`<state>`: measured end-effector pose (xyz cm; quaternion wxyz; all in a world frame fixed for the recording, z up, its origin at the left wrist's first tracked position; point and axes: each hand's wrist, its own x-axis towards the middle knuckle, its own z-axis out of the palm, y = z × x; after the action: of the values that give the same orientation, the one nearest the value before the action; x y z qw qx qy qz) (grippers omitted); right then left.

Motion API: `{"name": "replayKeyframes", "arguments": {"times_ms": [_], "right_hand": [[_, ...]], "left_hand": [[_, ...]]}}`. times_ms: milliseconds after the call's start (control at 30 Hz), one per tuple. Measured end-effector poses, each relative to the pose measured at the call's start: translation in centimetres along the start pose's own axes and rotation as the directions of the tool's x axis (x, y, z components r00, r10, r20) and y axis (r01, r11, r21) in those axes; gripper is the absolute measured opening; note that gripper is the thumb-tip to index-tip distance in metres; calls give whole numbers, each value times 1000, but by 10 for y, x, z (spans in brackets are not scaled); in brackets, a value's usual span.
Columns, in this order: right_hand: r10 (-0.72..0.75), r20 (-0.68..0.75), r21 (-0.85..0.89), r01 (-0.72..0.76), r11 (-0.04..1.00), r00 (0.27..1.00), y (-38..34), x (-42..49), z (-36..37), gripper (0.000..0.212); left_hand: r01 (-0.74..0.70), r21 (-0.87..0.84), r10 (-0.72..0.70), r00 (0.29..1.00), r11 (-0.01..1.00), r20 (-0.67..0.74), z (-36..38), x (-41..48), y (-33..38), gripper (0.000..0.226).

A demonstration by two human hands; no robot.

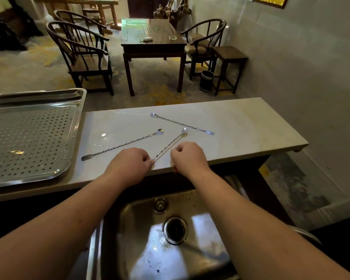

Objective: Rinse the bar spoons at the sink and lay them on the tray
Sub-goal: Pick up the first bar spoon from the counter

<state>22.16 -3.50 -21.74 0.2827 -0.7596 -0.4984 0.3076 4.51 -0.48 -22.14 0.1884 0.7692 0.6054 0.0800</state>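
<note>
Sink point(141, 217) nearest, below forearms. Left hand point(129, 164) curled, fingertips pinching fork end of middle bar spoon point(170, 143) at counter point(240, 126) edge. Right hand point(188, 156) loosely fisted just beside, holding nothing visible. Left spoon point(121, 145) and far spoon point(182, 123) lie flat. Perforated tray point(28, 134) at left.

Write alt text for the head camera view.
The left hand pinches the near end of one bar spoon on a pale counter, the right hand curled beside it. Two more spoons lie there, a perforated tray left, a sink below.
</note>
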Motion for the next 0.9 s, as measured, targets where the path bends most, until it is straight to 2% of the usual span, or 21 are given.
{"name": "replayKeyframes", "arguments": {"times_ms": [100,167,267,367,433,533,633,733,833,900], "right_hand": [[-18,6,87,18,996,1000,10,-3,1,22],[6,13,218,-8,976,1000,13,-3,2,23],[79,79,515,-109,851,994,17,-6,-1,23],[96,95,697,-135,704,991,37,-23,3,18],[134,64,731,-138,669,989,66,-42,13,19],[241,43,709,-200,677,969,128,-79,27,25],[391,7,653,-300,695,921,192,-110,30,28],[502,-60,682,-332,652,863,239,-130,20,28],[558,-141,688,-324,649,818,269,-139,6,31],[556,-175,673,-314,670,813,282,-139,-2,31]], "left_hand": [[-7,19,8,999,1000,-33,-1,-7,-5,23],[-28,33,29,999,999,-39,-2,-16,-8,22],[-79,41,80,996,996,-35,-2,-32,-12,21],[-142,48,143,989,989,-24,2,-53,-14,18],[-193,49,193,981,980,0,6,-68,-16,16],[-263,29,261,964,964,55,19,-91,-18,14],[-319,45,311,942,947,128,46,-110,-20,19],[-337,28,325,924,941,203,74,-122,-19,24],[-380,-7,369,895,925,251,98,-131,-15,23],[-397,-10,384,881,918,275,110,-134,-12,17]]}}
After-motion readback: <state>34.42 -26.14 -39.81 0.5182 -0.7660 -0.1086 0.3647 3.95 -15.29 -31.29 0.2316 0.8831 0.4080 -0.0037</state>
